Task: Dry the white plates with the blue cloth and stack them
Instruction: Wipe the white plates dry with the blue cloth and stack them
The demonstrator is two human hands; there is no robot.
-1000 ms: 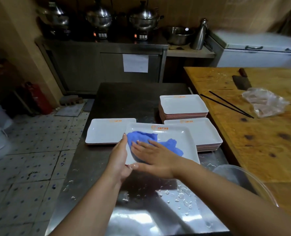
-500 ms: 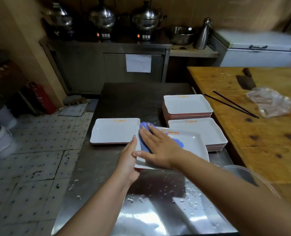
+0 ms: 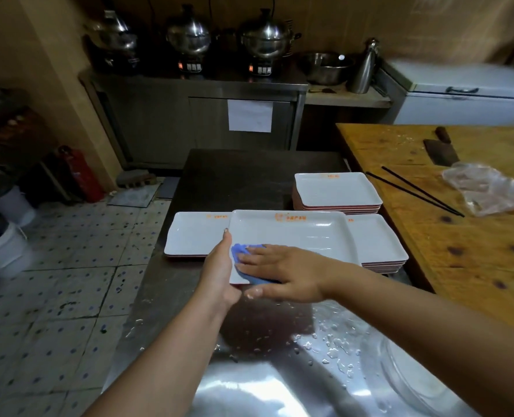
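A white rectangular plate with an orange logo is held over the steel table. My left hand grips its left edge. My right hand lies flat on the blue cloth, pressing it onto the plate's near left corner. A single white plate lies on the table to the left. Two stacks of white plates stand on the right: a near stack and a far stack.
The steel table is wet with droplets near me. A clear bowl sits at the lower right under my forearm. A wooden table on the right holds chopsticks, a cleaver and a plastic bag. White buckets stand on the tiled floor left.
My right hand has drawn the blue cloth from the plate's far left part back to its near left corner. My left hand keeps holding the plate's left edge.
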